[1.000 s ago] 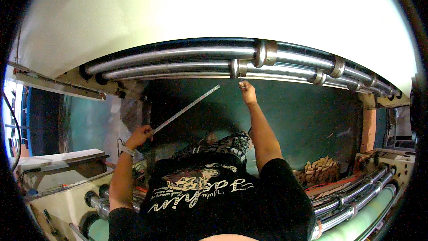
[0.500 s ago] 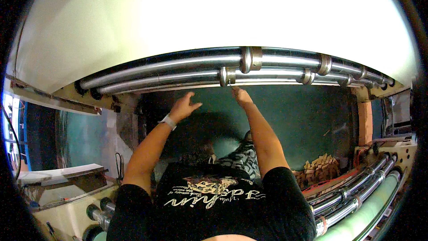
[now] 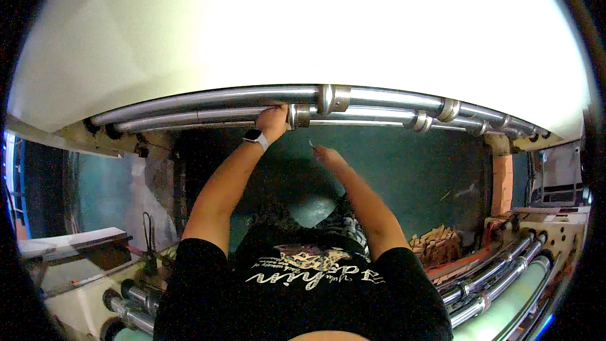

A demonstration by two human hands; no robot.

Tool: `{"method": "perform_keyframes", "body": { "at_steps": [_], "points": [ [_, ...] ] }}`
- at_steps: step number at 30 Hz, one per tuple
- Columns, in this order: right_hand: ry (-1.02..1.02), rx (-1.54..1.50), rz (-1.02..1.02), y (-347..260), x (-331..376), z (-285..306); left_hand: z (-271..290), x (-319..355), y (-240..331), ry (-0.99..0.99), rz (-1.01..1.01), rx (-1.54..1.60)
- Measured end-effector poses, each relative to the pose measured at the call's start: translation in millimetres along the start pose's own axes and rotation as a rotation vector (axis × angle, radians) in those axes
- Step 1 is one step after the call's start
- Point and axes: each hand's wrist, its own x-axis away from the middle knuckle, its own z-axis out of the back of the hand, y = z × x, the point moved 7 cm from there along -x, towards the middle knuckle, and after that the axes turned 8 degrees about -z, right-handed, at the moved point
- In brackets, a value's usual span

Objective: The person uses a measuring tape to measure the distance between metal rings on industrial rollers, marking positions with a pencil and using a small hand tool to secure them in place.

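My left hand [image 3: 273, 122], with a watch [image 3: 255, 136] on its wrist, is closed over the lower steel shaft [image 3: 221, 115]. It presses up against the left side of a metal collar [image 3: 300, 116] on that shaft; its fingertips are partly hidden. Lower and to the right, my right hand [image 3: 327, 157] is closed on a small thin metal tool [image 3: 311, 143], too small to name exactly. The tool's tip points up and left, apart from the shafts. Just above runs the upper steel shaft [image 3: 265, 95], with another collar [image 3: 333, 99] around it.
A large white machine cover [image 3: 284, 25] rises beyond the shafts. More collars [image 3: 449, 109] sit further right. Behind me at the right are other rollers [image 3: 492, 290] and a heap of small tan pieces [image 3: 435, 245] on the dark green floor [image 3: 404, 183].
My left hand has moved up and right from free air onto the lower shaft beside the collar. My right hand has drawn down and left, taking the thin tool away from the collar.
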Motion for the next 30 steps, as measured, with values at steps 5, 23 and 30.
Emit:
{"method": "perform_keyframes", "body": {
  "at_steps": [5, 23, 30],
  "points": [
    [0.095, -0.615, -0.108, 28.9, 57.3, 12.0, -12.6, -5.7, 7.1, 0.06, -0.038, 0.1],
    [0.132, -1.086, -0.242, -30.1, 186.5, 115.4, -9.1, -23.0, 65.0, 0.126, 0.141, 0.251],
    [-0.044, -1.104, -0.414, -14.5, 205.7, 38.5, -10.6, -26.9, 73.7, 0.045, 0.118, 0.293]
  ]
}}
